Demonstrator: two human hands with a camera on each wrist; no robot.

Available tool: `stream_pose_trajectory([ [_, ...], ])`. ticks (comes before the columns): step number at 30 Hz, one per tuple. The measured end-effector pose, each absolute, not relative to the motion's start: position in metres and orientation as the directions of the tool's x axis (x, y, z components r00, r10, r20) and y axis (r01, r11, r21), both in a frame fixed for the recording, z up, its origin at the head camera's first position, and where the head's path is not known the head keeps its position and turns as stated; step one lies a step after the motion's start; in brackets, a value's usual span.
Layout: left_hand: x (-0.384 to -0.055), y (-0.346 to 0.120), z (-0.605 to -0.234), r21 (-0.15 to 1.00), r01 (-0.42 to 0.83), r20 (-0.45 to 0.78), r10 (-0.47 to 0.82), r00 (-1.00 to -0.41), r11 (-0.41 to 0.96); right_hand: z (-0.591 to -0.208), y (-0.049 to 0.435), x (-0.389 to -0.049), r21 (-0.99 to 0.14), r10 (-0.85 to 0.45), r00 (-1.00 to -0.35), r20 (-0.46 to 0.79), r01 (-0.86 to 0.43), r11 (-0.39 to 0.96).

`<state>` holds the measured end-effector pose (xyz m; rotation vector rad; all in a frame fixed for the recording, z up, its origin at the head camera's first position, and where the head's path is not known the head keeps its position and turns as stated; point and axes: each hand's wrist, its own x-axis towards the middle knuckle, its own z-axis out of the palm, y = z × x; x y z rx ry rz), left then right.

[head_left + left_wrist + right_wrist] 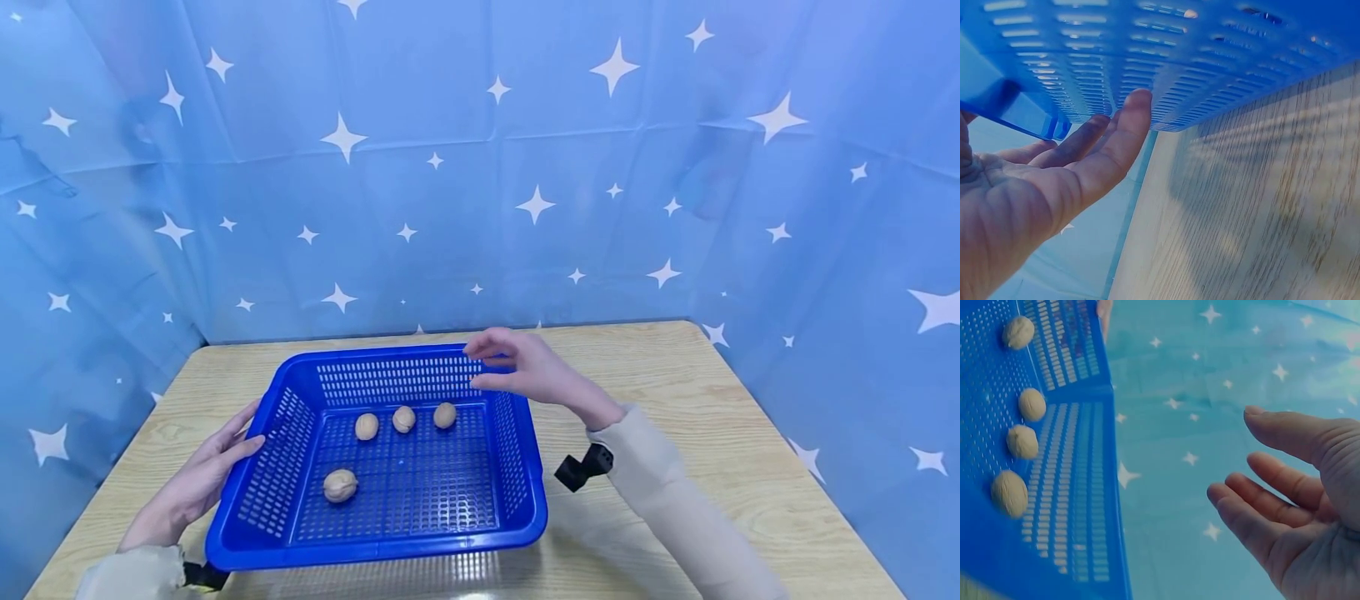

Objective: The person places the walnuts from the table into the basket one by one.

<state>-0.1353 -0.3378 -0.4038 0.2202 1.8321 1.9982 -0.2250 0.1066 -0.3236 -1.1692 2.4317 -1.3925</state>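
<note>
A blue plastic basket [375,550] with slotted walls holds several walnuts [341,485]. Three of them lie in a row near its far wall, and one lies toward the near left. My left hand [197,479] grips the basket's left side, thumb at the rim. In the left wrist view, the fingers [1138,115] of that hand press against the outside of the slotted plastic. The right hand [528,367] hovers over the basket's far right corner, fingers loosely bent and apart from the thumb. Nothing is between them, as the right wrist view also shows.
The basket stands tilted over a light wooden table [660,517], with a gap under its near edge. Behind and beside the table hangs a blue curtain [450,183] with white stars. A black wrist camera [585,467] sits at the right sleeve.
</note>
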Motion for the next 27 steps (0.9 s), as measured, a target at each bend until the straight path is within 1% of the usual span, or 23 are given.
stream_pose_trajectory([
  [9,-0.136,-0.338,-0.404,0.976,-0.201,-0.146,0.436,-0.888,-0.081,-0.329,0.149,-0.222,-0.849,-0.555,-0.799,0.232,-0.445,0.286],
  [15,-0.135,-0.338,-0.404,0.976,-0.205,-0.153,0.434,-0.888,-0.075,-0.34,0.17,-0.223,-0.853,-0.509,-0.824,0.25,-0.436,0.288],
  [22,-0.135,-0.339,-0.405,0.975,-0.201,-0.14,0.451,-0.882,-0.09,-0.352,0.193,-0.22,-0.861,-0.462,-0.857,0.228,-0.399,0.315],
  [27,-0.135,-0.339,-0.405,0.976,-0.203,-0.15,0.435,-0.888,-0.079,-0.364,0.209,-0.218,-0.867,-0.43,-0.878,0.209,-0.37,0.333],
])
